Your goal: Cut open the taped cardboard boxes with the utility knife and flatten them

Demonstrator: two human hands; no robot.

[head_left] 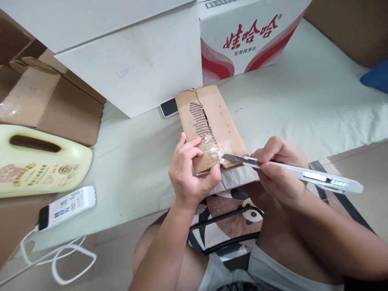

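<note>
A small brown cardboard box (226,129) lies at the near edge of the covered table. Its top is torn along the seam, baring ribbed corrugation, and clear tape (209,146) covers the near part. My left hand (189,171) grips the box's near left corner, fingers on top and thumb at the near side. In my right hand (280,169) is a white utility knife (321,178) with its blade out. The blade tip is at the near end of the seam, beside my left thumb; whether it has entered the tape I cannot tell.
Behind the box stand a large white carton (133,64) and a red-and-white water carton (242,44). A phone (169,108) lies partly hidden beside the box. At left are brown cartons (69,105), a yellow jug (45,161) and a white power strip (71,206) with its cord.
</note>
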